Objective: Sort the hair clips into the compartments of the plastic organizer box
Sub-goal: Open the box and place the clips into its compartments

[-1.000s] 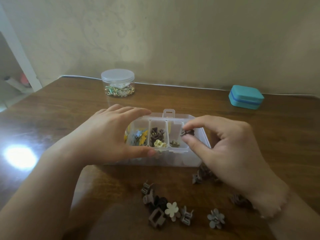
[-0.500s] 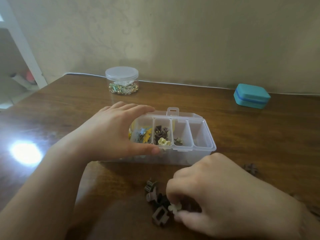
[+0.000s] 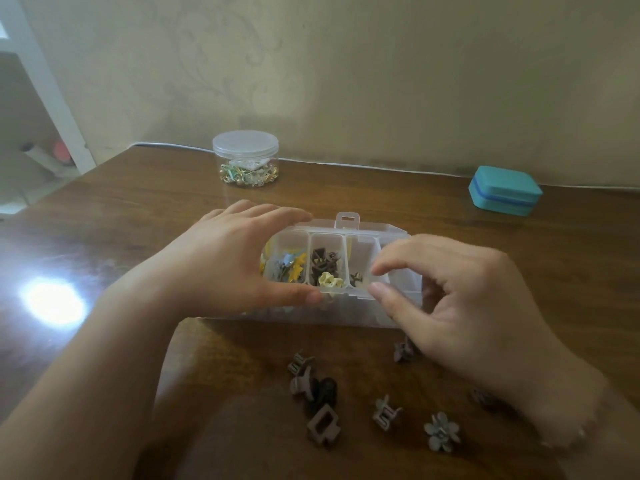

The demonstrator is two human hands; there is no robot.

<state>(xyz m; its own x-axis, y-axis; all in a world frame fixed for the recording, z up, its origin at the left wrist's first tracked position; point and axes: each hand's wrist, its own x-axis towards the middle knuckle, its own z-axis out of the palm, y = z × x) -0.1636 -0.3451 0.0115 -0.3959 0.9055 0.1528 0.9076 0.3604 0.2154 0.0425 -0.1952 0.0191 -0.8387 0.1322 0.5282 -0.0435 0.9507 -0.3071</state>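
Left hand (image 3: 221, 261) gripping the left end of the clear plastic organizer box (image 3: 349, 313), fingers curled over the far rim, thumb pressed along the near rim. Right hand (image 3: 460, 306) hovering over the box's right part, index finger (image 3: 391, 265) and thumb (image 3: 388, 299) bent toward each other with a gap between the tips; nothing visible between them, so loosely spread rather than pinching. Box resting on the wooden table (image 3: 450, 230), lid open. Blue, grey and yellow clips (image 3: 289, 268) in the leftmost visible compartment. Dark brown clips (image 3: 323, 259) with a cream flower clip (image 3: 329, 280) in the next compartment. Small dark clip (image 3: 356, 279) in the third, just beside the right fingertips. Rightmost compartment hidden behind the right hand. Loose clips on the table near the box's front: square brown claw clip (image 3: 323, 427), grey claw clip (image 3: 385, 414), grey-blue flower clip (image 3: 442, 432), small cluster of brown clips (image 3: 311, 382). Round clear jar (image 3: 245, 157) of beads near the wall. Teal case (image 3: 505, 190) at far right.
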